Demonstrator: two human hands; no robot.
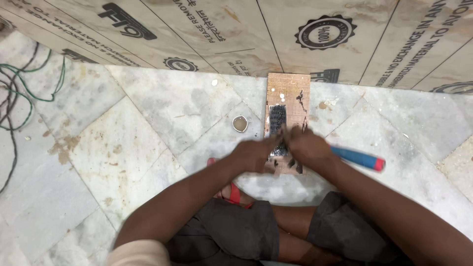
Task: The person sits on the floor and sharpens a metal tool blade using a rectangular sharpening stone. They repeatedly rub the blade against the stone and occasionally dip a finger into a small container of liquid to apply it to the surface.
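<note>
Down on the marble floor (pixel 148 123), I am sitting with both hands meeting over a small wooden board (pixel 288 93) that lies flat, its far end close to the sheets of protective board (pixel 295 29) beyond. A dark metal piece (pixel 277 119) sits on the board's middle, partly under my fingers. My left hand (pixel 253 153) is closed in a pinch at the piece's near end; what it pinches is too blurred to tell. My right hand (pixel 308 148) is clenched around a tool with a blue handle (pixel 358 158) tipped red, the handle jutting out to the right.

Risks, as I judge them: both hands work touching each other, so a slip of the tool's tip could catch the left fingers. The board rests loose on smooth stone and could skid under pressure. A small round cap (pixel 240 123) holding brownish liquid stands just beside the board on the left; a stray elbow or shifted board could tip it.

Not made out: the tool's working end, hidden beneath the hands; the near edge of the board; the nature of the metal piece. Motion blur smears both hands. Wires (pixel 19 93), green and black, run off the left edge. A red item (pixel 234 193) shows partly under my left forearm.
</note>
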